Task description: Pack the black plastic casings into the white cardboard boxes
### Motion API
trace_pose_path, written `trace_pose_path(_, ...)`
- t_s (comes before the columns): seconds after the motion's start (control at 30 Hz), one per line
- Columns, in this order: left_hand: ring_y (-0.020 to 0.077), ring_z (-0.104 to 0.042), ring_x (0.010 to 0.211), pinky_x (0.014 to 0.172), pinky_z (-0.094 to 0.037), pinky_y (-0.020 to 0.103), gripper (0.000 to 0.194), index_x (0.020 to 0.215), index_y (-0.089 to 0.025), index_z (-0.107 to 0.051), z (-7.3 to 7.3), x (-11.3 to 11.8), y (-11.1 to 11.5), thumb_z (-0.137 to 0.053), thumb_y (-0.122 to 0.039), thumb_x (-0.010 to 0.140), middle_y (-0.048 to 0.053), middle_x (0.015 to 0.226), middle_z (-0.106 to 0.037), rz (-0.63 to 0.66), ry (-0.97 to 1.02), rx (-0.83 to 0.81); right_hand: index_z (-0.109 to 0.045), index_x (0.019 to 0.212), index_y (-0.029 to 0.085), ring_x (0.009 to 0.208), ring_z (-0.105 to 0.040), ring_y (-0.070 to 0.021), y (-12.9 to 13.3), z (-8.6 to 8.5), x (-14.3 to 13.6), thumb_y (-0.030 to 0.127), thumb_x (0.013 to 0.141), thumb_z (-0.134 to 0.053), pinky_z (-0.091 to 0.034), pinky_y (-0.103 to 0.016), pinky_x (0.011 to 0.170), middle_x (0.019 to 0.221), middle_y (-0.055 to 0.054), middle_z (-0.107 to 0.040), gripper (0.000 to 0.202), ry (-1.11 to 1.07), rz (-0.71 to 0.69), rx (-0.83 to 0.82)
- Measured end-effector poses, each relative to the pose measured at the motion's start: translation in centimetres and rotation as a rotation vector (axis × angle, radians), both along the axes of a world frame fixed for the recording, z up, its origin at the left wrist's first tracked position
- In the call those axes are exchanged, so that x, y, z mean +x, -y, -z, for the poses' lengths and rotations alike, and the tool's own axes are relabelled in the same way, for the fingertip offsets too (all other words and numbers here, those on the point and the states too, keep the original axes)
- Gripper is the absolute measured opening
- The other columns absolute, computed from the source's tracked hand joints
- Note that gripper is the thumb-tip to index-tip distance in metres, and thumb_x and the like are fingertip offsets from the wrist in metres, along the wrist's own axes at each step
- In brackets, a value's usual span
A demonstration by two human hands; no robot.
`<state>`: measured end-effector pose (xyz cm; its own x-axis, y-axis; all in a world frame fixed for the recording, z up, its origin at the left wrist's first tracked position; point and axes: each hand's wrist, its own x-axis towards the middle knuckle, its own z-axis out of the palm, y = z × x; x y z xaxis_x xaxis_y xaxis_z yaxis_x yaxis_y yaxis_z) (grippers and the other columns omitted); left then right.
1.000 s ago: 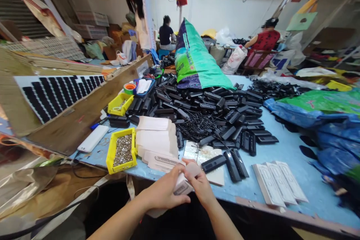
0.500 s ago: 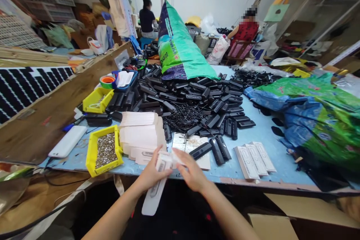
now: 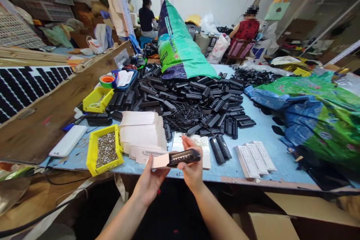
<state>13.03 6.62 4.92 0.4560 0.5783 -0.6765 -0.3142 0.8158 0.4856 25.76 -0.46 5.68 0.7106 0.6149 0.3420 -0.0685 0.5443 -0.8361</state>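
My left hand (image 3: pixel 151 183) is closed around a small white carton (image 3: pixel 158 161) above the table's front edge. My right hand (image 3: pixel 194 172) grips a long black plastic case (image 3: pixel 184 157) with a row of slots along its side. The case's left end meets the carton's right end; whether it sits inside cannot be seen. Just behind, flat white cartons (image 3: pixel 143 129) lie in a thick stack. Two more black cases (image 3: pixel 220 149) rest right of my right hand, beside a white sheet (image 3: pixel 206 153).
A yellow bin (image 3: pixel 91 153) of small metal parts stands left, near a white power bank-like block (image 3: pixel 68 141). Black cases (image 3: pixel 194 95) and thin black rods (image 3: pixel 187 116) heap behind. Several white boxes (image 3: pixel 254 159) stand right, near a green-blue sack (image 3: pixel 315 120). Two people sit farther back.
My right hand has picked up one black case from the table and brought it to the carton. The carton has turned from hanging downward to lying roughly level in my left hand.
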Motion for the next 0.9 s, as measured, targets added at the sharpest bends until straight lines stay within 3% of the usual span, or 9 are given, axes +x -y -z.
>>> trace_pose_path(0.07,0.0193,-0.068,0.084,0.079,-0.056,0.034,0.035,0.102,-0.009,-0.064,0.3,-0.5,0.7,-0.045,-0.037,0.091,0.014,0.094,-0.069,0.187,-0.089,0.222,-0.051,0.098,0.024,0.123,-0.05,-0.0255,-0.5,0.0,-1.1,0.038,0.064,-0.082,-0.04,-0.047,0.103,0.129,-0.008,-0.052,0.048,0.029,-0.019,-0.017)
trace_pose_path(0.17,0.0219,-0.065,0.097,0.083,-0.053,0.033,0.044,0.104,-0.006,-0.062,1.7,-2.1,0.8,-0.066,-0.038,0.074,0.013,0.099,-0.067,0.24,-0.365,0.721,-0.045,0.107,0.028,0.103,-0.063,-0.0223,0.0,0.1,-1.6,0.031,0.07,-0.079,-0.05,-0.042,0.09,0.111,-0.005,-0.061,0.05,-0.045,-0.109,-0.057)
trace_pose_path(0.3,0.026,-0.061,0.108,0.094,-0.049,0.04,0.07,0.122,-0.015,-0.049,3.5,-3.4,0.0,-0.077,-0.025,0.058,0.012,0.116,-0.062,0.355,-0.569,1.301,-0.049,0.12,0.026,0.101,-0.062,-0.0238,0.4,1.0,0.7,0.056,0.083,-0.057,-0.05,-0.041,0.089,0.109,-0.009,-0.062,0.048,0.212,-0.404,-0.184)
trace_pose_path(0.37,0.0249,-0.066,0.094,0.085,-0.053,0.039,0.067,0.126,-0.017,-0.042,3.8,-3.5,-0.8,-0.07,-0.028,0.066,0.011,0.107,-0.065,0.407,-0.67,1.404,-0.054,0.121,0.024,0.102,-0.061,-0.0227,0.2,2.3,3.8,0.047,0.094,-0.041,-0.048,-0.041,0.09,0.11,-0.01,-0.063,0.037,0.556,-0.38,-0.378)
trace_pose_path(0.47,0.0245,-0.068,0.087,0.076,-0.055,0.036,0.065,0.124,-0.015,-0.039,3.8,-3.5,-2.4,-0.067,-0.035,0.069,0.01,0.1,-0.065,0.405,-0.768,1.473,-0.066,0.103,0.023,0.107,-0.056,-0.023,0.0,4.9,9.0,0.02,0.091,-0.047,-0.047,-0.04,0.091,0.116,-0.01,-0.061,0.023,1.133,-0.223,-0.672)
trace_pose_path(0.57,0.0235,-0.067,0.089,0.076,-0.055,0.034,0.063,0.123,-0.017,-0.039,3.9,-3.2,-3.7,-0.066,-0.036,0.07,0.009,0.103,-0.065,0.45,-0.761,1.538,-0.067,0.092,0.023,0.104,-0.055,-0.0218,0.1,6.9,11.9,0.013,0.086,-0.051,-0.048,-0.036,0.088,0.111,-0.008,-0.061,0.02,1.351,-0.282,-0.718)
trace_pose_path(0.67,0.0224,-0.067,0.089,0.078,-0.054,0.032,0.063,0.123,-0.018,-0.039,4.1,-2.2,-4.0,-0.067,-0.038,0.07,0.007,0.101,-0.066,0.45,-0.746,1.515,-0.062,0.09,0.02,0.092,-0.057,-0.0197,-0.1,7.0,11.5,0.017,0.088,-0.048,-0.049,-0.035,0.083,0.095,-0.007,-0.063,0.015,1.116,-0.183,-0.624)
trace_pose_path(0.8,0.0232,-0.068,0.088,0.076,-0.054,0.033,0.058,0.121,-0.02,-0.042,4.4,-0.9,-3.5,-0.065,-0.037,0.071,0.006,0.098,-0.067,0.572,-0.733,1.458,-0.052,0.094,0.019,0.068,-0.058,-0.0141,-0.9,4.1,7.6,0.026,0.092,-0.045,-0.051,-0.029,0.065,0.079,-0.002,-0.059,0.01,0.427,0.123,-0.452)
trace_pose_path(0.9,0.0262,-0.067,0.095,0.079,-0.053,0.036,0.063,0.125,-0.02,-0.04,4.8,-0.5,-3.2,-0.065,-0.035,0.07,0.008,0.106,-0.066,0.647,-0.755,1.471,-0.054,0.099,0.02,0.07,-0.06,-0.0136,-1.3,1.7,4.5,0.028,0.09,-0.052,-0.051,-0.028,0.066,0.083,-0.002,-0.061,0.012,0.342,0.082,-0.387)
